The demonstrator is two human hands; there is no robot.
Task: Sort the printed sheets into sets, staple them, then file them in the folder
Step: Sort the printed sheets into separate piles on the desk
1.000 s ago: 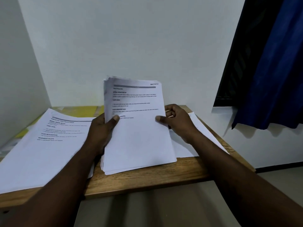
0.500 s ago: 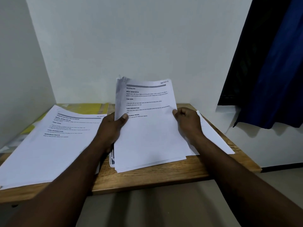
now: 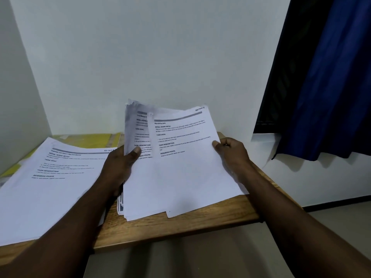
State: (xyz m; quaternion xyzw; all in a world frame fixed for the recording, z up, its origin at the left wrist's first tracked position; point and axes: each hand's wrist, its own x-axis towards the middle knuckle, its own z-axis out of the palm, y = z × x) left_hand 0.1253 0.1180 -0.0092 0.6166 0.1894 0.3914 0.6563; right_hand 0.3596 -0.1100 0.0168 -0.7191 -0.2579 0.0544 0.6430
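My left hand (image 3: pixel 120 167) grips a thick stack of printed sheets (image 3: pixel 138 177), held upright and tilted over the wooden table (image 3: pixel 180 223). My right hand (image 3: pixel 230 153) pinches the right edge of the top sheet (image 3: pixel 186 163), which is pulled off to the right and fanned away from the stack. A separate pile of printed sheets (image 3: pixel 50 187) lies flat on the table's left side. A yellow folder (image 3: pixel 90 140) lies partly under that pile at the back left. No stapler is in view.
White walls close off the back and left of the table. A blue curtain (image 3: pixel 331 77) hangs at the right over a dark window. More white paper lies on the table under my right wrist. The floor shows below the table's front edge.
My right hand has drawn the top sheet off the stack toward the right, uncovering the sheet beneath. The left hand keeps its grip on the stack.
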